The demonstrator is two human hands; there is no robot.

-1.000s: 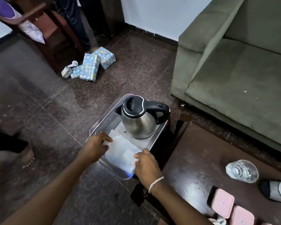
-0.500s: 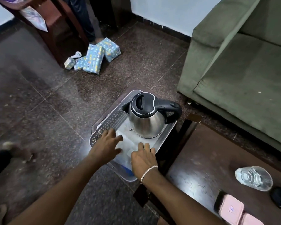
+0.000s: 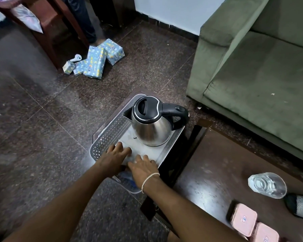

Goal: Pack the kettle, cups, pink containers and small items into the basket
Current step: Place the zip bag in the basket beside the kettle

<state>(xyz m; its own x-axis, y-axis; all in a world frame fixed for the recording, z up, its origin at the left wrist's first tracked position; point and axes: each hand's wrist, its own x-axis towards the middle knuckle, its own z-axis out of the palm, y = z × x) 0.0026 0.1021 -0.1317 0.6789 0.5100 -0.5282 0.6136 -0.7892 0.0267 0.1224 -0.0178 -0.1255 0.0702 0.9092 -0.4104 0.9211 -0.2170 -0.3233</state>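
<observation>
Dark speckled floor tiles surround the grey perforated basket (image 3: 110, 131), where the steel kettle (image 3: 151, 127) stands upright at the far end. Both the left hand (image 3: 115, 157) and right hand (image 3: 143, 169) lie flat with fingers spread on a blurred white sheet in the basket, gripping nothing I can see. On the dark table (image 3: 213, 186) to the right sit a glass cup (image 3: 268, 185) and two pink containers (image 3: 244, 220), the nearer one cut off by the frame edge.

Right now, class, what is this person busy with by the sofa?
A person is packing a grey perforated basket beside the green sofa. The steel electric kettle already stands upright at its far end. Both hands, left hand and right hand, lie flat on a pale sheet on the basket floor. The drinking glass and two pink containers wait on the dark table.
</observation>
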